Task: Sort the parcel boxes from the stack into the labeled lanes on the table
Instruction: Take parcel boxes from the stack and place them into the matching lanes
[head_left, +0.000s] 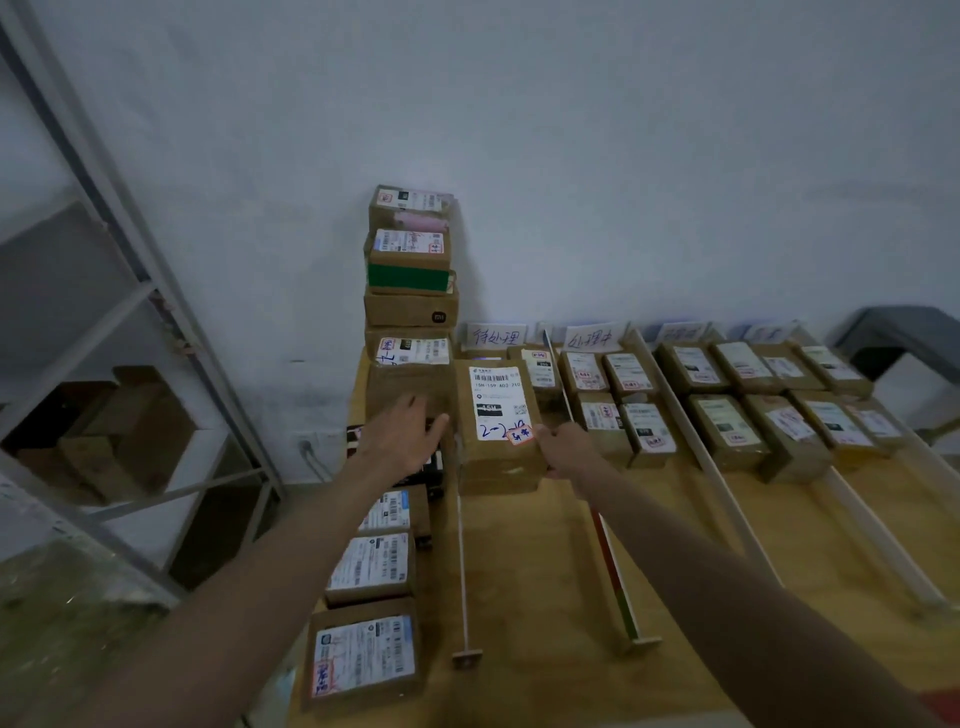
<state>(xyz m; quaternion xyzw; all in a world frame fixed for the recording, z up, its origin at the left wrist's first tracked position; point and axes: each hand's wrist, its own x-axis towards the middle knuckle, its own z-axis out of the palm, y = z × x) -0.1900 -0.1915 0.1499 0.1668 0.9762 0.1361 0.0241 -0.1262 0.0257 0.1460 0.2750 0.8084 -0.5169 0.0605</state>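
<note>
Head view: my right hand (563, 451) gripped a labelled parcel box (496, 426) beside the stack (410, 291) at the desk's (530, 571) far-left corner; my left hand (402, 434) hovered, fingers spread wide.

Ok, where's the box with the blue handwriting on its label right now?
In the head view, the handwritten box stands left of centre, in the leftmost lane, beside the stack, with the right hand gripping its near corner.

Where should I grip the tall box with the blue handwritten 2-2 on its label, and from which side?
Take the box by its two long side faces, coming from the near end. The right hand already holds its right near edge; the left hand hovers open beside the free left face.
</note>
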